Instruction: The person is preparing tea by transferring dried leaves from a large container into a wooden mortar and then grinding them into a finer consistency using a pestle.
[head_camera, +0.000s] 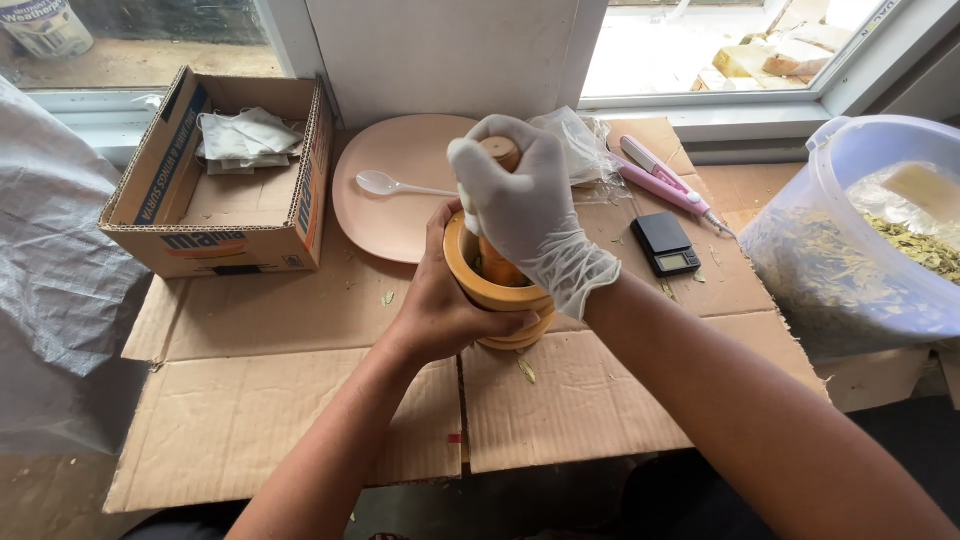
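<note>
Two hands work at one wooden mortar (500, 290) standing on flattened cardboard (300, 400) that covers the bench. Bare left hand (445, 305) wraps around the mortar's near side, fingers closed on its wall; gloved right hand (525, 205) is clamped around one wooden pestle (500, 150), whose top shows above the glove while its lower end is hidden inside the bowl. Contents of the mortar cannot be made out. Behind it lie one pink plate (400, 190) carrying one white plastic spoon (395, 184), one crumpled clear bag (580, 145) partly hidden by the glove, one pink pen-like tool (665, 185), and one small black pocket scale (666, 244). One open cardboard box (215, 180) holds folded white cloths, number unclear. One translucent bucket (860, 230) of dried leaves is cut off at the right edge. Several leaf scraps dot the cardboard.
</note>
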